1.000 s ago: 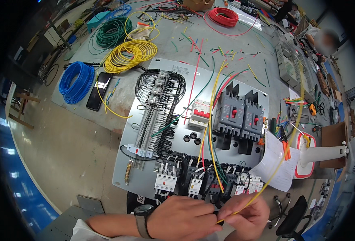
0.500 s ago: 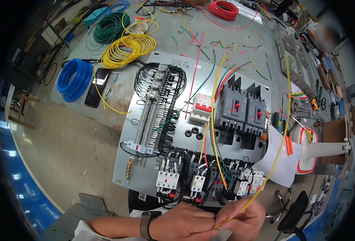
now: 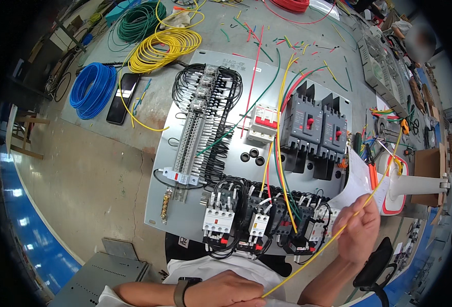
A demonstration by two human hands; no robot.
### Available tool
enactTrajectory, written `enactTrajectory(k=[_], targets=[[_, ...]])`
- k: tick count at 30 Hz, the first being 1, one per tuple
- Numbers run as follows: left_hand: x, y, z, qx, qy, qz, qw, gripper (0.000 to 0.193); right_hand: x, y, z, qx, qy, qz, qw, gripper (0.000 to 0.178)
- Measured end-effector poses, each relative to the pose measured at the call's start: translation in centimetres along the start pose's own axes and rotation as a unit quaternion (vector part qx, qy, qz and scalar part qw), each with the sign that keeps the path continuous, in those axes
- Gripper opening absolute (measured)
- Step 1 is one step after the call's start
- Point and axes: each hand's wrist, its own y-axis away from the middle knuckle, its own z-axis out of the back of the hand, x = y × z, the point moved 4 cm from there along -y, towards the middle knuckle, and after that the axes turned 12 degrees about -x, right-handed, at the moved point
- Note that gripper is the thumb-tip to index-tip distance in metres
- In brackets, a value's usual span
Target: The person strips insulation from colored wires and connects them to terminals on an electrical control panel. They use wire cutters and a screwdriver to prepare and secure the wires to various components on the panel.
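At the near edge, the left hand (image 3: 225, 289), cut off by the lower rim of the view, is closed on the yellow wire (image 3: 301, 267) (its near tip is hidden among those fingers). Farther off to the right, the right hand (image 3: 360, 230) grips the same wire with curled fingers, partly hiding the papers (image 3: 359, 176) beyond. Almost straight, the wire's long axis slants from near left to far right; its far end, hard to make out against an orange item (image 3: 404, 126), points away.
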Motion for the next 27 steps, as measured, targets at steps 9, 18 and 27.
enactTrajectory(k=[9,18,27], targets=[[-0.6,0.2,2.4,0.052,-0.052,0.051,0.996,0.03,0.7,-2.8,1.2,-0.015,0.013,0.008,1.0,0.032],[-1.6,-1.2,3.0,0.014,-0.103,0.056,0.993,0.039,-1.4,-0.2,-1.5,0.055,-0.032,-0.057,0.996,0.028],[-0.7,0.2,2.0,0.055,-0.035,0.1,0.993,0.034,-0.9,-3.2,2.8,0.002,-0.045,-0.002,0.999,0.024]])
